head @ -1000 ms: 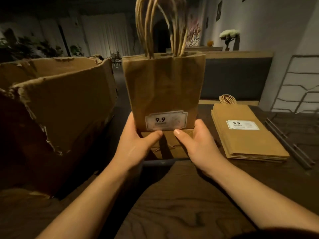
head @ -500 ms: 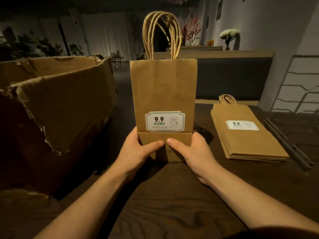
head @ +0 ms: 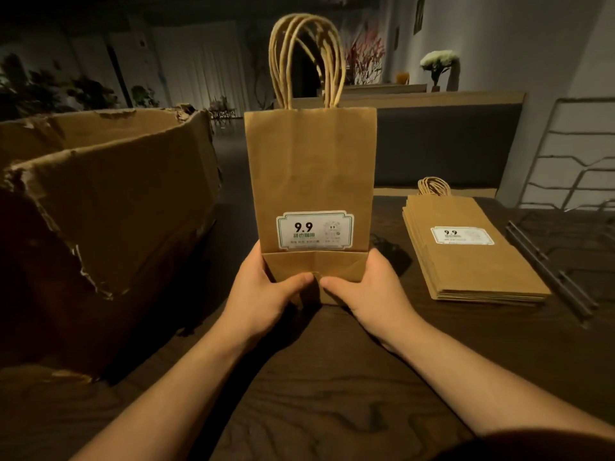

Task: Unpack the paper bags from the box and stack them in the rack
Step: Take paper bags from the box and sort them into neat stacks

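Kraft bags (head: 311, 181) hide both hands' fingers behind them.

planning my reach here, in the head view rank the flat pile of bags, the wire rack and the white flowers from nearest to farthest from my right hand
1. flat pile of bags, on the table just right of the right hand.
2. wire rack, upright at the far right edge.
3. white flowers, on the back ledge across the room.

You can't see inside the box (head: 109, 201); its left side runs off the frame. The rack (head: 572, 154) is cut off at the right edge. Small print on the bag's label (head: 314, 230) is unreadable.
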{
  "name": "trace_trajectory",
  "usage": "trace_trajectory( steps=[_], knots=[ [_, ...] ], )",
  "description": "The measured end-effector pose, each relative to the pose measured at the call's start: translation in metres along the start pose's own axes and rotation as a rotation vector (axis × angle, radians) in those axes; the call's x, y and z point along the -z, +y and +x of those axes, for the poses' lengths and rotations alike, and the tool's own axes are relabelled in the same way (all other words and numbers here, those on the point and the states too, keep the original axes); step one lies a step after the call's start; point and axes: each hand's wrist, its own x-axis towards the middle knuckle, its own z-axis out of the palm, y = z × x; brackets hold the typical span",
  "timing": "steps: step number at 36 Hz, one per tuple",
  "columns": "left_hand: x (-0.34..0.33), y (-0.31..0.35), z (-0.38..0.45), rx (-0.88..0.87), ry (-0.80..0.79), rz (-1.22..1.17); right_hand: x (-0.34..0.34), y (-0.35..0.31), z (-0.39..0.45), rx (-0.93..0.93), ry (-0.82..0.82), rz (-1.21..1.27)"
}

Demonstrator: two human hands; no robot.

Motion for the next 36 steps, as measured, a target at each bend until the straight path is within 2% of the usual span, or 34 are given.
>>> trace_trajectory(
  steps=[4,11,15,21,27,36],
  knots=[
    [-0.001,0.006,-0.001,-0.001,-0.004,-0.023,0.001,-0.002,0.000,-0.011,0.018,0.103],
    [-0.008,0.015,-0.003,0.038,0.018,-0.261,0.001,-0.011,-0.001,0.039,0.029,0.197],
    [-0.010,0.013,-0.005,0.018,0.053,-0.271,-0.003,-0.005,-0.003,0.071,0.039,0.178],
    [-0.008,0.017,-0.006,-0.016,0.019,-0.293,-0.003,-0.006,0.000,0.059,0.045,0.251],
    [-0.003,0.016,-0.003,0.014,0.048,-0.268,-0.005,-0.009,-0.002,0.076,0.103,0.160],
    [0.002,0.016,-0.001,-0.015,-0.015,-0.232,0.010,-0.017,0.003,0.089,0.021,0.190]
  ],
)
